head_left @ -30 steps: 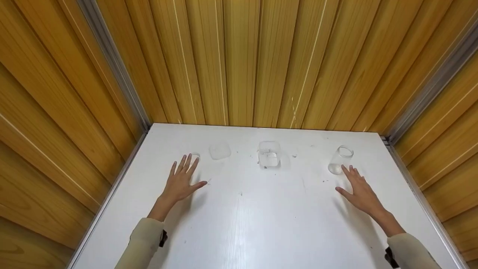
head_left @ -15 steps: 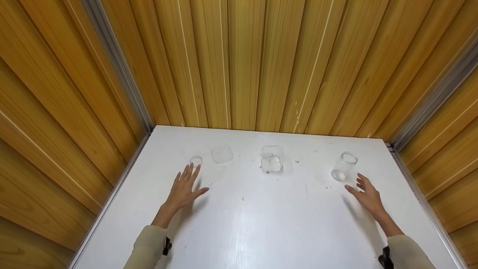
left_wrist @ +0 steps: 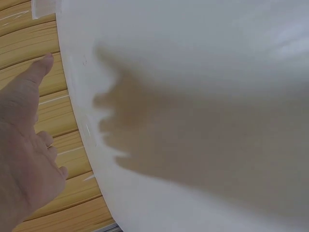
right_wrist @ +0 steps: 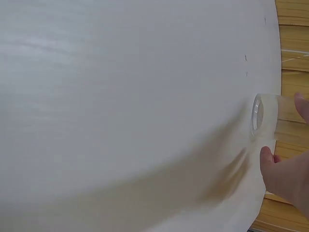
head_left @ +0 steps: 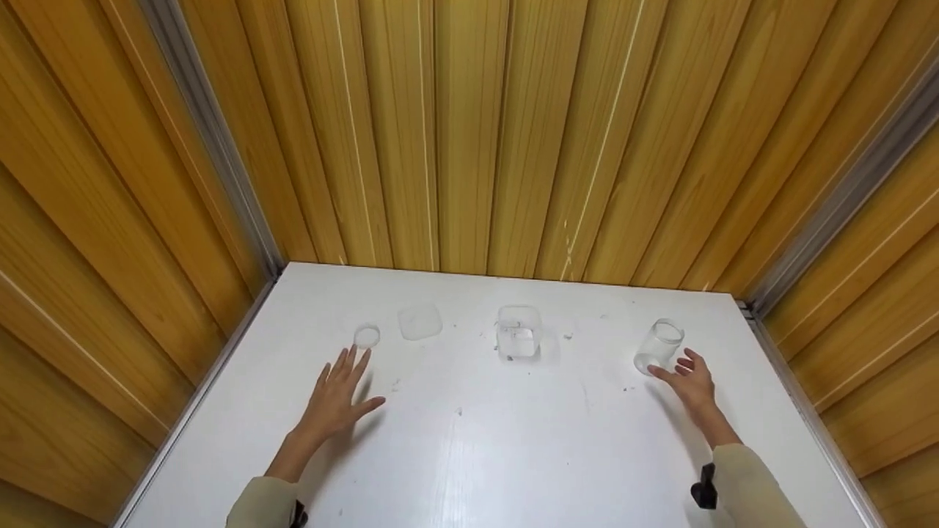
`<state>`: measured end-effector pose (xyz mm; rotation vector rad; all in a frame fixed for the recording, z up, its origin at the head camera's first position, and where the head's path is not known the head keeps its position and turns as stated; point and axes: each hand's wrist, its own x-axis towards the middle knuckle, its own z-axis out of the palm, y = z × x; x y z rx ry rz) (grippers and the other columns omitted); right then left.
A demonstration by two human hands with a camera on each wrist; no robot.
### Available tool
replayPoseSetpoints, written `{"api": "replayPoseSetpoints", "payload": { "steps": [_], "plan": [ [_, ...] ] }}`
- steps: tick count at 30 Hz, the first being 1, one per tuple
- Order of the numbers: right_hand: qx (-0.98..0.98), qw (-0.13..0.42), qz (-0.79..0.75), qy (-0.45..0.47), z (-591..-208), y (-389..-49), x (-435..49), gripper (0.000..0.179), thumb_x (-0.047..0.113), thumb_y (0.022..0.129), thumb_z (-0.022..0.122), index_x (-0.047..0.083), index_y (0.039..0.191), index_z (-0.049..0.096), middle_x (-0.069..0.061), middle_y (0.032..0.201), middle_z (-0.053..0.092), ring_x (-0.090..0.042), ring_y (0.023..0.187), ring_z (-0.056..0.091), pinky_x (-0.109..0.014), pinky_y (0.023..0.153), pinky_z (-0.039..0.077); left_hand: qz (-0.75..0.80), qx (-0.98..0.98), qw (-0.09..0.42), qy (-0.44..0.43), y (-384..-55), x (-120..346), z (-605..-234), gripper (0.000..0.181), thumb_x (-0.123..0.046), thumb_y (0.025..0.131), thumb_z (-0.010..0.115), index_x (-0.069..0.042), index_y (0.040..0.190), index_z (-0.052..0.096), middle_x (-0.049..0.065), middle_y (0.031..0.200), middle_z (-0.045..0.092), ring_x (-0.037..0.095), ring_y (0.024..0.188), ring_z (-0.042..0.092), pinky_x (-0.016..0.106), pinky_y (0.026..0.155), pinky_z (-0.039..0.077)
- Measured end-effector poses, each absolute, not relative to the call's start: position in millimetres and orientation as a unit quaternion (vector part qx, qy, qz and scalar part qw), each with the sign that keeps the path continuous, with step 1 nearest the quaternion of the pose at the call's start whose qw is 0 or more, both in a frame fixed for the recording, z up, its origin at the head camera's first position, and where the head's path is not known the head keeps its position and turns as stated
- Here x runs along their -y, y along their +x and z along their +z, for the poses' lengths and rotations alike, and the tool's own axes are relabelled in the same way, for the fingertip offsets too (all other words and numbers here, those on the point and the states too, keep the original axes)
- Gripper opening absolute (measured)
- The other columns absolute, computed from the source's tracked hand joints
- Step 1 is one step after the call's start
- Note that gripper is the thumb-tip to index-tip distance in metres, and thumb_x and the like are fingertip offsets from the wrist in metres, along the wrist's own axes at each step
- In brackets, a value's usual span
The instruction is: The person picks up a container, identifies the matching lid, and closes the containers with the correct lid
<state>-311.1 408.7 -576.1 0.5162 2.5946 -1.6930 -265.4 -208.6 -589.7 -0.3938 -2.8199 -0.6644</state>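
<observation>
My left hand [head_left: 330, 407] hovers over the white table, fingers spread and thumb out to the side, and holds nothing. Its fingertips are right at the near edge of a small clear round lid or ring [head_left: 367, 336]. In the left wrist view, the left hand [left_wrist: 26, 145] shows at the left edge above its shadow. At the right, a clear drinking glass [head_left: 660, 346] stands upright. My right hand [head_left: 691, 381] reaches to it with bent fingers, the thumb before its base and the fingers at its right side. In the right wrist view, thumb and fingers are apart around the glass [right_wrist: 264, 116].
A clear square container [head_left: 519, 334] stands mid-table, with a flat clear square lid [head_left: 420, 323] to its left. Small dark specks dot the white table [head_left: 506, 455]. Wood-patterned panels [head_left: 469, 147] rise behind and at both sides.
My right hand drew back from the glass, its fingers bending, then moved in to its near right side. My left hand moved slightly nearer the body, uncovering the round piece. The head view shifted.
</observation>
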Motion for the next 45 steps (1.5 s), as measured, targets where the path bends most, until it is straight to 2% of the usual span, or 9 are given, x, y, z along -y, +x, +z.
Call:
{"api": "replayPoseSetpoints", "payload": {
  "steps": [8, 13, 19, 24, 30, 34, 37, 41, 45],
  "plan": [
    [-0.831, -0.002, -0.526, 0.182, -593, -317, -405, 0.097, 0.025, 0.094, 0.073, -0.008, 0.159, 0.009, -0.035, 0.158, 0.027, -0.047, 0.146, 0.031, -0.052, 0.121, 0.032, -0.228, 0.96, 0.087, -0.136, -265, 208, -595, 0.088, -0.041, 0.089, 0.076, 0.0, 0.156, 0.036, 0.032, 0.162, 0.029, 0.051, 0.151, 0.025, 0.069, 0.12, 0.02],
    [-0.833, -0.011, -0.519, 0.192, -600, -327, -400, 0.094, 0.024, 0.095, 0.072, -0.01, 0.158, 0.012, -0.035, 0.155, 0.031, -0.045, 0.141, 0.035, -0.05, 0.116, 0.035, -0.226, 0.959, 0.1, -0.14, -267, 211, -597, 0.088, -0.04, 0.088, 0.077, 0.001, 0.155, 0.038, 0.033, 0.161, 0.031, 0.052, 0.151, 0.025, 0.07, 0.12, 0.019],
    [-0.841, -0.021, -0.508, 0.186, -601, -342, -391, 0.089, 0.024, 0.094, 0.073, -0.009, 0.156, 0.02, -0.037, 0.154, 0.034, -0.047, 0.143, 0.036, -0.051, 0.12, 0.033, -0.225, 0.961, 0.104, -0.122, -266, 217, -596, 0.088, -0.039, 0.087, 0.078, 0.0, 0.156, 0.038, 0.033, 0.161, 0.03, 0.053, 0.151, 0.023, 0.069, 0.121, 0.016],
    [-0.85, -0.028, -0.492, 0.184, -603, -342, -391, 0.08, 0.02, 0.095, 0.072, -0.009, 0.154, 0.027, -0.038, 0.151, 0.038, -0.048, 0.141, 0.039, -0.054, 0.12, 0.033, -0.216, 0.964, 0.096, -0.125, -268, 217, -597, 0.088, -0.042, 0.089, 0.076, -0.002, 0.156, 0.037, 0.031, 0.162, 0.03, 0.051, 0.152, 0.024, 0.068, 0.121, 0.016],
    [-0.858, -0.027, -0.483, 0.173, -603, -341, -396, 0.079, 0.021, 0.093, 0.074, -0.01, 0.152, 0.031, -0.038, 0.15, 0.04, -0.048, 0.139, 0.041, -0.055, 0.118, 0.035, -0.2, 0.967, 0.109, -0.111, -270, 216, -601, 0.086, -0.047, 0.089, 0.074, -0.004, 0.155, 0.041, 0.028, 0.162, 0.033, 0.049, 0.152, 0.027, 0.067, 0.122, 0.018],
    [-0.86, -0.024, -0.477, 0.181, -600, -334, -399, 0.077, 0.023, 0.092, 0.076, -0.009, 0.15, 0.036, -0.038, 0.148, 0.043, -0.047, 0.136, 0.044, -0.054, 0.115, 0.037, -0.201, 0.969, 0.096, -0.107, -269, 219, -601, 0.085, -0.051, 0.091, 0.069, -0.005, 0.156, 0.04, 0.028, 0.163, 0.032, 0.048, 0.152, 0.026, 0.066, 0.122, 0.017],
    [-0.863, -0.022, -0.474, 0.176, -595, -328, -399, 0.076, 0.025, 0.091, 0.077, -0.007, 0.149, 0.039, -0.036, 0.147, 0.045, -0.044, 0.133, 0.046, -0.05, 0.109, 0.042, -0.199, 0.97, 0.087, -0.105, -269, 222, -599, 0.084, -0.053, 0.093, 0.066, -0.005, 0.157, 0.039, 0.027, 0.163, 0.031, 0.048, 0.153, 0.025, 0.066, 0.123, 0.017],
    [-0.87, -0.012, -0.467, 0.158, -582, -321, -395, 0.077, 0.03, 0.09, 0.078, -0.005, 0.148, 0.042, -0.031, 0.148, 0.047, -0.04, 0.132, 0.048, -0.037, 0.1, 0.046, -0.197, 0.971, 0.091, -0.102, -268, 224, -597, 0.084, -0.052, 0.093, 0.066, -0.005, 0.156, 0.039, 0.027, 0.163, 0.032, 0.048, 0.153, 0.026, 0.065, 0.123, 0.018],
    [-0.879, 0.004, -0.46, 0.127, -569, -311, -388, 0.08, 0.035, 0.089, 0.079, -0.005, 0.148, 0.043, -0.032, 0.147, 0.048, -0.043, 0.135, 0.049, -0.033, 0.1, 0.047, -0.214, 0.966, 0.096, -0.109, -266, 222, -597, 0.083, -0.048, 0.093, 0.068, -0.003, 0.156, 0.039, 0.028, 0.163, 0.031, 0.049, 0.153, 0.025, 0.067, 0.122, 0.017]
  ]
}}
